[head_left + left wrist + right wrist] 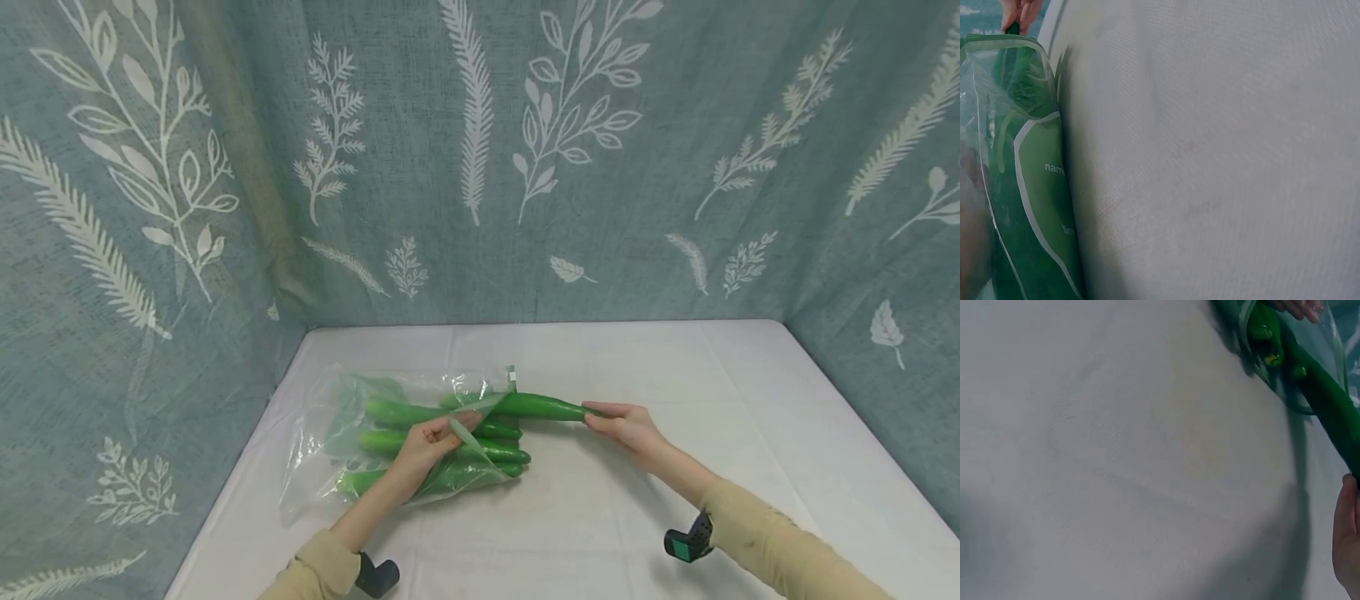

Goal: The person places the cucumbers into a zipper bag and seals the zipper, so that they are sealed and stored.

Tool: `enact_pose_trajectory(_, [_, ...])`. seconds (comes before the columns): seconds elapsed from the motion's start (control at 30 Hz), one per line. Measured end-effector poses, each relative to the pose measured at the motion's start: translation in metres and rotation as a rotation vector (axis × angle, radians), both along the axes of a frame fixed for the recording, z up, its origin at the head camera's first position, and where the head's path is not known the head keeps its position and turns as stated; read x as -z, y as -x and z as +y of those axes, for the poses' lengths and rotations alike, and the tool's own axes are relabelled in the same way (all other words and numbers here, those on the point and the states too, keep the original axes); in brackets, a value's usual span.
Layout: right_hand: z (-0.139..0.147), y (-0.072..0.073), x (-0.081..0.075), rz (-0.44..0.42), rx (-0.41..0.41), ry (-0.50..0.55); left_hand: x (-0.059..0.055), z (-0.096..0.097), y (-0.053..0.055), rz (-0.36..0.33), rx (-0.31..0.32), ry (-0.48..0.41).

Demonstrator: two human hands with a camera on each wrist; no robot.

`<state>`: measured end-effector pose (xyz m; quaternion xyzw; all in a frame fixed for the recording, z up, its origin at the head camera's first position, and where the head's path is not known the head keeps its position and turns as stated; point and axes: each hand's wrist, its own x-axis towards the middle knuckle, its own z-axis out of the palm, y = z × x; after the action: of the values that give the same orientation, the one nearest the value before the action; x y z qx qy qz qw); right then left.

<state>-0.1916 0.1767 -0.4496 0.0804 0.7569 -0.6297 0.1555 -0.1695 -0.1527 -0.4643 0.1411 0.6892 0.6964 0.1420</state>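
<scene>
A clear plastic bag (307, 467) with green print lies on the left half of the table, its mouth facing right. Inside it are several long green cucumbers (504, 452), their ends showing at the opening. My left hand (422, 448) pinches the upper edge of the bag's mouth and lifts it. With fingertips and thumb, my right hand (632, 428) grips the thin end of one cucumber (546, 407); its other end lies inside the bag. The right wrist view shows this cucumber (1329, 403) slanting out past the bag's rim. Plastic partly covers the left hand in the left wrist view.
A white cloth (600, 517) covers the table. Blue-green curtains (525, 275) with white leaf patterns hang behind it and at both sides. Dark devices are strapped near the left wrist (377, 577) and the right wrist (688, 542).
</scene>
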Motion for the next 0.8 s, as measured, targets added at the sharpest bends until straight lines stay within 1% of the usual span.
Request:
enact_pose_trajectory(0.33, [-0.023,0.009,0.009,0.058,-0.052,-0.071,0.0,0.002,-0.001,-0.02,-0.02,-0.001])
enact_pose_trajectory(0.47, [-0.029,0.012,0.01,0.095,-0.081,-0.092,0.0,0.001,0.0,-0.004,-0.013,0.006])
enact_pose_trajectory(0.57, [-0.033,0.015,0.01,0.138,-0.123,-0.114,0.001,0.0,0.0,-0.001,-0.011,0.004])
enact_pose_trajectory(0.63, [-0.036,0.017,0.01,0.163,-0.131,-0.121,0.001,0.0,0.0,0.006,-0.008,0.004])
enact_pose_trajectory(0.7, [-0.04,0.019,0.01,0.186,-0.143,-0.138,0.001,0.0,0.0,-0.002,-0.009,0.001])
enact_pose_trajectory(0.8, [-0.046,0.022,0.01,0.205,-0.14,-0.159,0.0,0.0,0.0,-0.011,-0.011,0.005])
